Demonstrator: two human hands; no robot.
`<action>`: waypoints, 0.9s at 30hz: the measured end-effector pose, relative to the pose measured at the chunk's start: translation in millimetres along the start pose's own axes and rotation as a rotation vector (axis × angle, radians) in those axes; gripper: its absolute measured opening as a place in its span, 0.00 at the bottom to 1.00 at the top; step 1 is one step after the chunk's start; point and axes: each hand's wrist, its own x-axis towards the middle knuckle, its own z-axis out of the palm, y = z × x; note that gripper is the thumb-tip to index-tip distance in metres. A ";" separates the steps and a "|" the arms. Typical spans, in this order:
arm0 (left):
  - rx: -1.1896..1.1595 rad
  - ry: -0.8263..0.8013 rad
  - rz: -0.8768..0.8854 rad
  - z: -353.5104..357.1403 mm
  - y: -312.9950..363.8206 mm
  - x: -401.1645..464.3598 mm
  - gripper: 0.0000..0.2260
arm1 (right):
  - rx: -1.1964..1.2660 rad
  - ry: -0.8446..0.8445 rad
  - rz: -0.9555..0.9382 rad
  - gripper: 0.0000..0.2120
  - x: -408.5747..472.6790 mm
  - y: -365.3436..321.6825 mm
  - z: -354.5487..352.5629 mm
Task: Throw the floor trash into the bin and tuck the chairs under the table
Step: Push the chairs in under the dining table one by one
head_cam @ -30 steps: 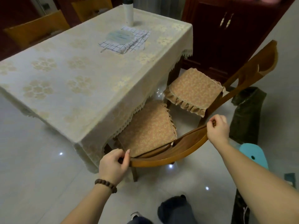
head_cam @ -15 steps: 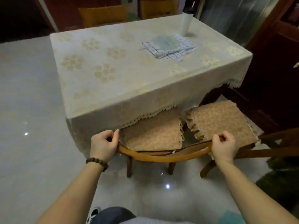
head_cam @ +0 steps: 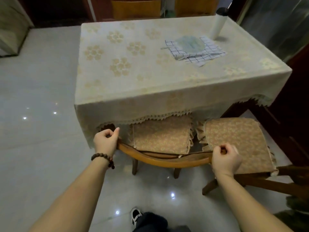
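wooden chair (head_cam: 167,162), its cushioned seat partly under the cloth-covered desk (head_cam: 150,97), is gripped at its curved backrest: left hand (head_cam: 105,142) fingers closed on one end, right hand (head_cam: 225,160) fingers closed on the other. a second chair (head_cam: 234,141) stands just beside it, less tucked.

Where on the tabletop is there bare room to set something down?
The table's left half is bare, from its left edge across to the checked cloth. The far right corner is crowded: cloth with a round fan on it, and a white bottle beside.
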 end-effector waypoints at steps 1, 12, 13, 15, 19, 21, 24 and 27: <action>-0.006 0.003 -0.010 -0.2 0.7 -2.5 0.19 | 0.006 0.004 -0.013 0.07 0.1 0.4 -0.5; -0.070 0.229 -0.180 -5.8 -18.8 -78.4 0.17 | 0.083 -0.189 -0.125 0.10 29.4 2.7 -6.1; -0.081 0.267 -0.194 -4.6 -20.9 -84.7 0.17 | 0.079 -0.200 -0.145 0.10 34.5 1.6 -4.0; -0.119 0.348 -0.202 -0.8 -19.3 -97.2 0.16 | 0.079 -0.220 -0.170 0.10 44.4 -0.4 1.9; -0.119 0.487 -0.204 14.2 -2.4 -108.4 0.15 | 0.084 -0.241 -0.199 0.06 58.8 0.6 9.0; -0.073 0.540 -0.248 20.9 2.7 -105.5 0.17 | 0.094 -0.255 -0.214 0.04 62.2 4.1 9.5; -0.034 0.582 -0.291 27.7 6.7 -95.7 0.19 | 0.097 -0.234 -0.240 0.07 73.0 5.8 15.4; 0.012 0.589 -0.304 32.2 11.8 -74.0 0.19 | 0.082 -0.228 -0.227 0.12 85.5 -1.4 28.8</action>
